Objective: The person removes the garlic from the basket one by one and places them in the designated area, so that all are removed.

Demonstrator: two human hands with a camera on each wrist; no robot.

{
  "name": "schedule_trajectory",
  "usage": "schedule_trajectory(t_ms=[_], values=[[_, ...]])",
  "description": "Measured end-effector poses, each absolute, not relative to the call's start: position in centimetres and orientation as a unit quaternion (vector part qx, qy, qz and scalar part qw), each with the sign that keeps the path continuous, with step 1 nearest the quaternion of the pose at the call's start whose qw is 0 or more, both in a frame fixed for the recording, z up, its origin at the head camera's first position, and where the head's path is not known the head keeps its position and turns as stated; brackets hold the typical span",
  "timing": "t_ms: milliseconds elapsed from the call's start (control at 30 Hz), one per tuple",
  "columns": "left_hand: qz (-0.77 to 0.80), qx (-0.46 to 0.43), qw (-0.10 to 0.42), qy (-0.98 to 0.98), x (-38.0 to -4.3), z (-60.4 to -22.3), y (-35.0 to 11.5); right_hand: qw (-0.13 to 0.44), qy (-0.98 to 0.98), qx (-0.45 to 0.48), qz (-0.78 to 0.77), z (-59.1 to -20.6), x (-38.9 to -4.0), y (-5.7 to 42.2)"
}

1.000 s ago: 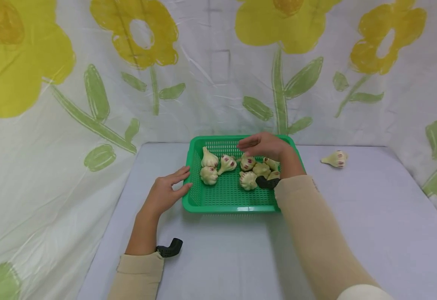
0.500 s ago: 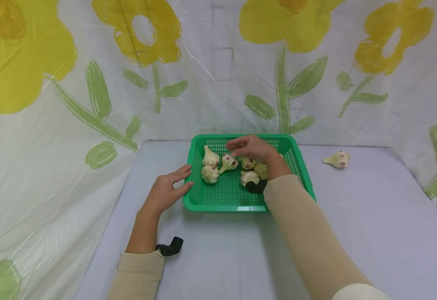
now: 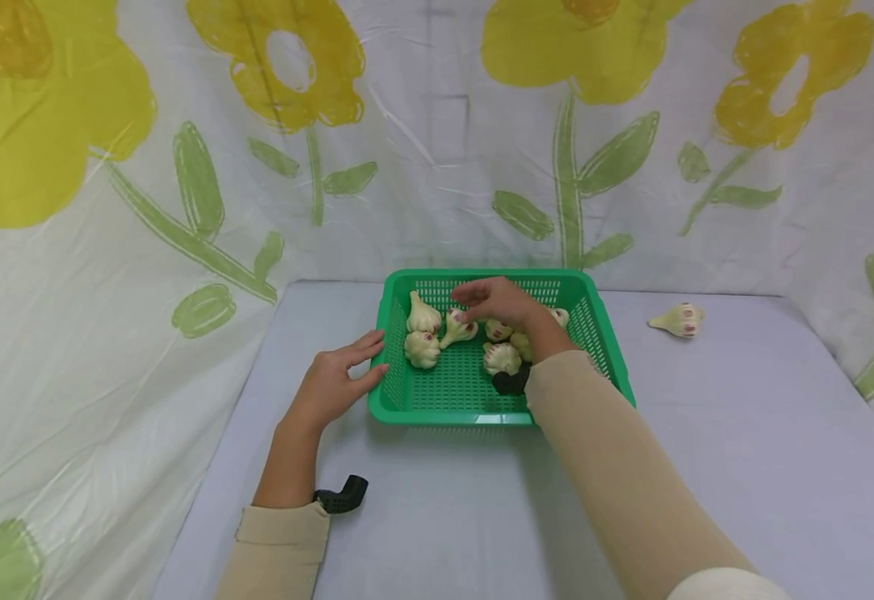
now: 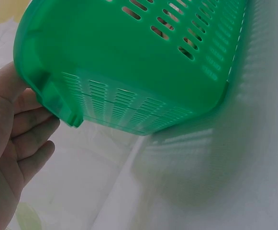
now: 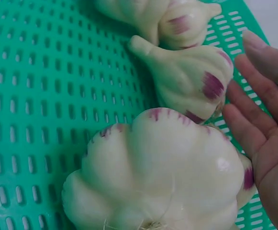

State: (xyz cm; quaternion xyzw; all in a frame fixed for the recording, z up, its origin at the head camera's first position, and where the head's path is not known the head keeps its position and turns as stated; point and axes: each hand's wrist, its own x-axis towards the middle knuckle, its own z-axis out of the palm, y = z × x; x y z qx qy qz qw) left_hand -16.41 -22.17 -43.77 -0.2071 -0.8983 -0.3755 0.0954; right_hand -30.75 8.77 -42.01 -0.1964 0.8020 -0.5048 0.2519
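A green plastic basket (image 3: 451, 417) holds several garlic bulbs, cream-white with purple marks. My left hand (image 3: 332, 382) rests at the basket's left rim, thumb and fingers spread and fairly straight. The left wrist view shows that hand (image 4: 14, 139) against the rim's outer corner. Inside the basket my right hand (image 3: 500, 302) reaches over the bulbs, its fingers beside a garlic bulb (image 3: 460, 327). From the right wrist, loosely bent fingers lie next to a garlic bulb (image 5: 191, 84) without curling round it. A bigger-looking bulb (image 5: 158, 172) sits closest to that camera.
One loose garlic bulb (image 3: 680, 321) lies on the white table (image 3: 744, 433) to the right of the basket. Behind the table hangs a white cloth (image 3: 422, 208) printed with yellow flowers. My right sleeve (image 3: 609, 467) covers part of the basket's right front.
My right hand has moved left inside the basket, from over the right-hand bulbs to the middle one. My left hand has stayed at the left rim.
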Motion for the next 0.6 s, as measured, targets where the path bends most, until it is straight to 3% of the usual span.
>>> schedule_trajectory(t_ms=[600], values=[[-0.372,-0.21,0.104,-0.898,-16.36,-43.85,-22.05,0.262,0.851,-0.229,-0.394,-41.99,-30.74,7.86]])
